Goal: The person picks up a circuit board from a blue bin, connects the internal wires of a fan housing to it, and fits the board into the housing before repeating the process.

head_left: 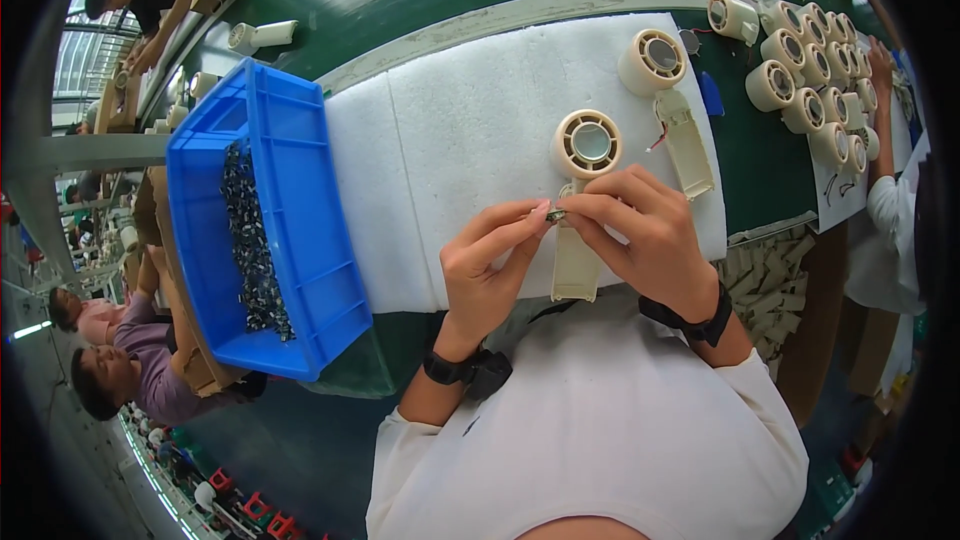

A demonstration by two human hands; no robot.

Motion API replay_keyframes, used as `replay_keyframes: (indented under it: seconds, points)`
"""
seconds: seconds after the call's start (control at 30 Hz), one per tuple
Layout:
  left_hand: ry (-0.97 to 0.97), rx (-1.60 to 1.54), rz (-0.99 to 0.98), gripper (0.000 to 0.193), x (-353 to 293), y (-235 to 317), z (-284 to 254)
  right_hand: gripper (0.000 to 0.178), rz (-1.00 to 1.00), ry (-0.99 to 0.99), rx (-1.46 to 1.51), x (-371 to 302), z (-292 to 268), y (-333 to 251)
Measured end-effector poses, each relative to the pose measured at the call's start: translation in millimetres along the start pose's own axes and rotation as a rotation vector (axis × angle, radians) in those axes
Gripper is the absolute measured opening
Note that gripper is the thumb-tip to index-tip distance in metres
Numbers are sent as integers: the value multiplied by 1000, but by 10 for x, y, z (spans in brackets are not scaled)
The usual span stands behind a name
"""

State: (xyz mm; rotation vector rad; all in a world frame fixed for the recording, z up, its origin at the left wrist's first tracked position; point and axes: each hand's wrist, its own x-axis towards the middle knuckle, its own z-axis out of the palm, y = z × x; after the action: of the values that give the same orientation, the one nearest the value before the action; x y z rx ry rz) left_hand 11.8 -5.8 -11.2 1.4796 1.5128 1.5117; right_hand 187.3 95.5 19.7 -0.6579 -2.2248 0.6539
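My left hand (492, 262) and my right hand (645, 228) meet over the white foam sheet (470, 110). Both pinch a small dark part (555, 216) between thumb and fingertips; it looks like a little circuit board. Just beyond my fingers lies a cream handheld fan (586, 144) with a round slotted head, its handle (575, 265) running toward me beneath my hands. To the right, a second fan has its round head (655, 62) at the far side and an open handle shell (684, 145) with thin red and white wires.
A blue bin (290, 230) holding many small dark parts (255, 250) stands at the left. Rows of cream fan heads (800, 80) cover the green table at the right. Several loose handle pieces (765, 290) lie below its edge. Other people work at both sides.
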Motion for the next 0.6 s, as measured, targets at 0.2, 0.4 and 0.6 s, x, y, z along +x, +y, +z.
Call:
replay_keyframes:
  seconds: [0.2,0.4,0.6]
  points:
    - [31,120,87,30,-5,79,49,23,15,46,-1,-51,18,-10]
    - [144,377,297,35,3,119,189,19,181,197,196,-106,173,-31]
    - [179,465,298,37,-18,166,231,15,227,221,277,-60,177,-109]
